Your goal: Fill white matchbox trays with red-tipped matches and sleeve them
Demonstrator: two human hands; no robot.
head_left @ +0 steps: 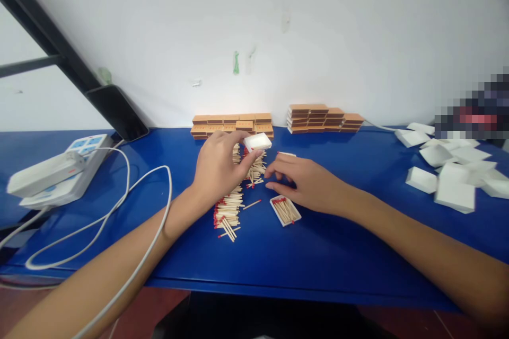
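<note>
My left hand (220, 163) is closed on a small white matchbox tray (258, 142), pinched between thumb and fingers above the matches. Beneath and beside that hand lie long heaps of red-tipped matches (229, 207), partly covered by it. My right hand (308, 180) hovers to the right of the heaps, fingers curved, with a gap between thumb and forefinger and nothing visible in it. Just below it on the table is a white tray full of matches (284, 211). One loose match (252, 204) lies between this tray and the heap. Another white edge shows behind my right hand.
Orange-brown matchboxes stand in a low row (233, 128) and a stepped stack (318, 119) against the wall. Several white trays (455, 193) lie heaped at the right. On the left are a power strip (67, 169), a looped white cable (170, 190) and a dark phone-like slab (118, 111).
</note>
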